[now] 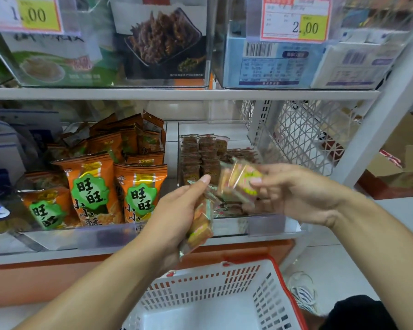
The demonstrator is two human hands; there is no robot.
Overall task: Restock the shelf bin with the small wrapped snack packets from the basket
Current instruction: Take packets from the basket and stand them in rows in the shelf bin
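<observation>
A person stands at a shop shelf, both bare arms reaching forward over a white basket (260, 296) with a red rim, which sits low in front of them. The left hand (177, 210) has its fingers curled round a bunch of small wrapped snack packets (200, 227), held upright just in front of the shelf edge. The right hand (296, 194) pinches another small stack of packets (239, 181) between thumb and fingers, holding it over the front of the clear shelf bin (267, 225); this stack is blurred, so its details are hard to make out. Inside the bin, more small brown packets (200, 153) stand in neat rows towards the back. To the left, a neighbouring bin holds orange snack bags (91, 186) with green labels. On the shelf above sit clear bins of other packaged goods, with a yellow price tag (311, 27) on the right one. A striped shoe (303, 294) shows on the floor beside the basket.
</observation>
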